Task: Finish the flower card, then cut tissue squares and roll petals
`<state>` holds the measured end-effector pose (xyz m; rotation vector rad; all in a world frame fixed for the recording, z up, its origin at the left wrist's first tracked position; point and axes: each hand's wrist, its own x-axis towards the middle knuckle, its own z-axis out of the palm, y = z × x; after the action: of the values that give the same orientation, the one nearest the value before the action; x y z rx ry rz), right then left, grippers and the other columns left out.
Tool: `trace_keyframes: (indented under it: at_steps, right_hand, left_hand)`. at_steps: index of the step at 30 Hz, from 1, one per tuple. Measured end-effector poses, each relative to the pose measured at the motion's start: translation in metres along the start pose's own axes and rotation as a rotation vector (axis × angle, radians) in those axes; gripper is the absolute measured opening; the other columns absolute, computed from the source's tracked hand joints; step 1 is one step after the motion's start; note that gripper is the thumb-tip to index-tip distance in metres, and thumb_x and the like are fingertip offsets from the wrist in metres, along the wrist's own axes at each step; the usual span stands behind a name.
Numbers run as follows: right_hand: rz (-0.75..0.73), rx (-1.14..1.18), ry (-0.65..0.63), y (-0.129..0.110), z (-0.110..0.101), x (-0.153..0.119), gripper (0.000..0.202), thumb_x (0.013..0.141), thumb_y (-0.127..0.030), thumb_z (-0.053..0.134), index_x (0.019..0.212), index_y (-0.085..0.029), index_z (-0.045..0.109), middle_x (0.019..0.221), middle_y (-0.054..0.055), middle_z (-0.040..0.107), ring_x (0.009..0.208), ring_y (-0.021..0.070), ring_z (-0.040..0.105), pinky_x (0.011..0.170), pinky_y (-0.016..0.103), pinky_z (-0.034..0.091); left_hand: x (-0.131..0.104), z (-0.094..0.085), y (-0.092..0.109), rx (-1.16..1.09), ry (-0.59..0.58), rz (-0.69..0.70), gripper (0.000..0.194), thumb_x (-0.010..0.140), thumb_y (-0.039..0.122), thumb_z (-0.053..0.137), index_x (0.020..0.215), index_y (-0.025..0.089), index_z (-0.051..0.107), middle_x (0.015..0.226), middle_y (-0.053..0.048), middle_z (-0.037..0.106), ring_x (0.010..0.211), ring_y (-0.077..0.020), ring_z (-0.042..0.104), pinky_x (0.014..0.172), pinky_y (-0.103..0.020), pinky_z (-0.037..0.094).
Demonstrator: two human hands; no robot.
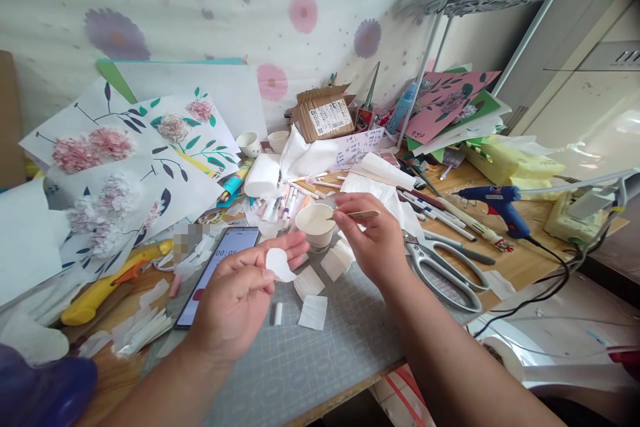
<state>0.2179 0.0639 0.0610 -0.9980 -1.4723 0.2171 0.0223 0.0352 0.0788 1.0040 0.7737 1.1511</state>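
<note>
My left hand (245,280) holds a small white paper petal (281,265) between thumb and fingers. In my right hand (369,233) is a thin wooden stick (364,214), pinched near the rim of a paper cup (315,227). The stick's lower tip reaches toward the cup; the cup holds something pale that I cannot make out. Several white paper squares (313,312) lie on the grey cutting mat (345,360) below the cup. A short white roll (278,314) rests beside them.
A phone (225,260) showing a timer lies left of the cup. Large scissors (445,270) and a blue glue gun (500,203) with a cord are on the right. Flower pictures (175,147) lean at the back left. A yellow tool (110,280) lies at left.
</note>
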Motion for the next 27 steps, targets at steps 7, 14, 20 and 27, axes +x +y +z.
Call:
trace_keyframes:
  at_steps: [7, 14, 20, 27]
  right_hand:
    - [0.073, 0.640, -0.172, -0.017, -0.002, -0.006, 0.007, 0.087, -0.023, 0.066, 0.084, -0.021, 0.071, 0.082, 0.004, 0.070, 0.080, 0.0171, 0.065, 0.073, 0.032, 0.053]
    - [0.070, 0.836, -0.297, -0.028, -0.001, -0.011, 0.004, 0.085, -0.020, 0.068, 0.087, -0.020, 0.072, 0.080, 0.005, 0.072, 0.080, 0.0173, 0.066, 0.073, 0.032, 0.053]
    - [0.075, 0.864, -0.333, -0.028, -0.004, -0.010, 0.006, 0.086, -0.018, 0.067, 0.088, -0.019, 0.072, 0.081, 0.005, 0.073, 0.080, 0.0162, 0.066, 0.071, 0.031, 0.054]
    - [0.040, 0.833, -0.325, -0.027, -0.004, -0.010, 0.006, 0.085, -0.017, 0.068, 0.089, -0.019, 0.072, 0.081, 0.006, 0.072, 0.080, 0.0161, 0.065, 0.070, 0.030, 0.054]
  left_hand:
    - [-0.002, -0.001, 0.000, 0.032, -0.134, 0.073, 0.022, 0.079, 0.023, 0.063, 0.058, 0.017, 0.063, 0.071, -0.001, 0.056, 0.076, -0.0176, 0.057, 0.076, -0.029, 0.046]
    - [-0.003, 0.004, -0.002, 0.030, -0.175, 0.042, 0.020, 0.078, 0.022, 0.073, 0.065, 0.019, 0.058, 0.071, 0.002, 0.056, 0.071, -0.0135, 0.055, 0.067, -0.024, 0.047]
    - [-0.002, 0.005, -0.002, 0.006, -0.165, 0.005, 0.022, 0.076, 0.019, 0.077, 0.074, 0.022, 0.055, 0.072, 0.005, 0.061, 0.066, -0.0109, 0.058, 0.063, -0.021, 0.047]
    - [-0.003, 0.007, 0.000, -0.029, -0.192, 0.004, 0.021, 0.078, 0.018, 0.076, 0.077, 0.022, 0.055, 0.070, 0.003, 0.068, 0.067, -0.0104, 0.059, 0.063, -0.018, 0.046]
